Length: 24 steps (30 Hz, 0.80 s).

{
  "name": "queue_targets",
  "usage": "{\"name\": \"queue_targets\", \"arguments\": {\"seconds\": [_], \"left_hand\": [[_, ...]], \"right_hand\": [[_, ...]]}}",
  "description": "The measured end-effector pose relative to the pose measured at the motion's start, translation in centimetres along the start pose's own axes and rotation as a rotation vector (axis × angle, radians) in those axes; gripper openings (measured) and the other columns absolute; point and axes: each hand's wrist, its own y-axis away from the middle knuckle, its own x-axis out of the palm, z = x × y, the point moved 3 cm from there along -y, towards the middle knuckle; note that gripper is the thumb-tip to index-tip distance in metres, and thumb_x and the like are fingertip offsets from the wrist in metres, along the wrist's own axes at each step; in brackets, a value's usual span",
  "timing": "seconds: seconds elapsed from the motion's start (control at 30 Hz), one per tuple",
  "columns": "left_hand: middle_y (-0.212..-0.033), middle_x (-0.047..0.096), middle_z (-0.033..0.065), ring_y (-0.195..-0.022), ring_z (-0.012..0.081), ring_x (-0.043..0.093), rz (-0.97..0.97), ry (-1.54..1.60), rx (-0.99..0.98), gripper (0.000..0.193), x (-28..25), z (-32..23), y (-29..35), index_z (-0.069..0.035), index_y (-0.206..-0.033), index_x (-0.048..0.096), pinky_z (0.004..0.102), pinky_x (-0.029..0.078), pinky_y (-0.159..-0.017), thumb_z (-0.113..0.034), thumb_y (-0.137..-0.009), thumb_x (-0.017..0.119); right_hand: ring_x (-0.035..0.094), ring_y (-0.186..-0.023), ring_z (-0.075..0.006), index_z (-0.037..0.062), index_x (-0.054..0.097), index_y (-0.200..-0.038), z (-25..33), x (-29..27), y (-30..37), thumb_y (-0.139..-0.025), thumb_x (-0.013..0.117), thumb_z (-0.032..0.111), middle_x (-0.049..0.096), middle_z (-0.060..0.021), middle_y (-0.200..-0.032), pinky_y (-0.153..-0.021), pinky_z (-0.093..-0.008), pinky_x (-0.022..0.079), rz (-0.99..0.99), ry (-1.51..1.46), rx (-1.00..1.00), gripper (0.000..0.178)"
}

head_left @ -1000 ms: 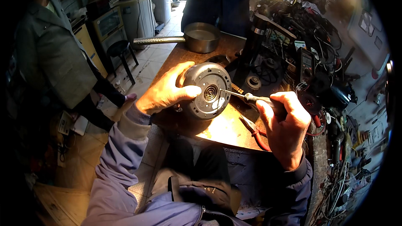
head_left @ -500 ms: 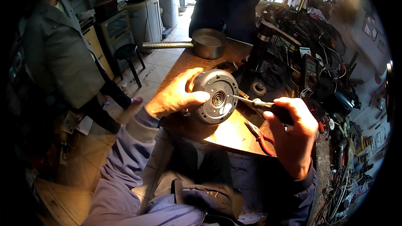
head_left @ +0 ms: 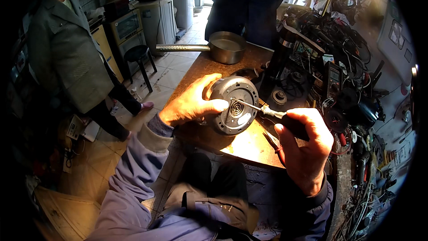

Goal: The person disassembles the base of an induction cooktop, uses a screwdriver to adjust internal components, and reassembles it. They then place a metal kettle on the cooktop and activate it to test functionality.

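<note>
My left hand [head_left: 192, 101] grips a round dark kettle base [head_left: 225, 122] by its left side, its underside with concentric rings facing me. In my right hand [head_left: 310, 145] is a screwdriver [head_left: 269, 111] with a dark handle. The screwdriver's thin shaft crosses the face of the base, and its tip lies at the upper left of the rings; whether it sits in a screw hole is too small to tell. Red-handled pliers [head_left: 273, 144] lie on the table, partly hidden behind my right hand.
A metal saucepan [head_left: 226, 48] stands at the far end of the wooden table [head_left: 189, 80]. Cables, a multimeter [head_left: 333, 78] and parts pile up along the right. One person [head_left: 67, 53] stands at left near a black stool [head_left: 136, 54]; another [head_left: 247, 4] stands beyond the table.
The screwdriver's tip has moved left across the base, from right of the rings to their upper left. My right hand has shifted slightly left and now covers more of the pliers.
</note>
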Motion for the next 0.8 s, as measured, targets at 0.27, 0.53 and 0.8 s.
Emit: {"name": "queue_targets", "arguments": {"seconds": [0.27,0.53,0.8], "left_hand": [[-0.111,0.054,0.0081,-0.093,0.0134,0.055,-0.005,-0.005,-0.005,0.101,0.0,-0.1,0.1,0.004,-0.155,0.038,0.0266,0.049,-0.07,-0.04,-0.08,0.088],[-0.146,0.054,0.0153,-0.136,0.023,0.05,0.017,0.035,-0.044,0.095,0.2,-0.6,0.3,0.004,-0.156,0.038,0.0371,0.039,-0.118,-0.034,-0.082,0.085],[-0.147,0.054,0.0156,-0.137,0.0232,0.05,0.022,0.023,-0.043,0.096,0.2,-0.7,0.2,0.004,-0.156,0.038,0.037,0.039,-0.118,-0.035,-0.082,0.086]], "right_hand": [[0.07,-0.086,-0.0241,-0.0013,0.068,-0.104,1.0,0.0,-0.2,-0.074,0.082,-0.01,0.07,-0.0144,-0.1,-0.078,-0.0324,0.057,0.031,0.061,-0.187,0.034],[0.072,-0.093,-0.0352,-0.0011,0.072,-0.096,2.7,0.2,-0.1,-0.072,0.079,-0.008,0.073,-0.0205,-0.101,-0.08,-0.0393,0.06,0.165,0.066,-0.288,0.026],[0.072,-0.097,-0.0312,-0.0009,0.069,-0.09,2.0,-0.5,-1.4,-0.073,0.074,-0.014,0.073,-0.0176,-0.106,-0.084,-0.0362,0.058,0.193,-0.013,-0.175,0.021]]}}
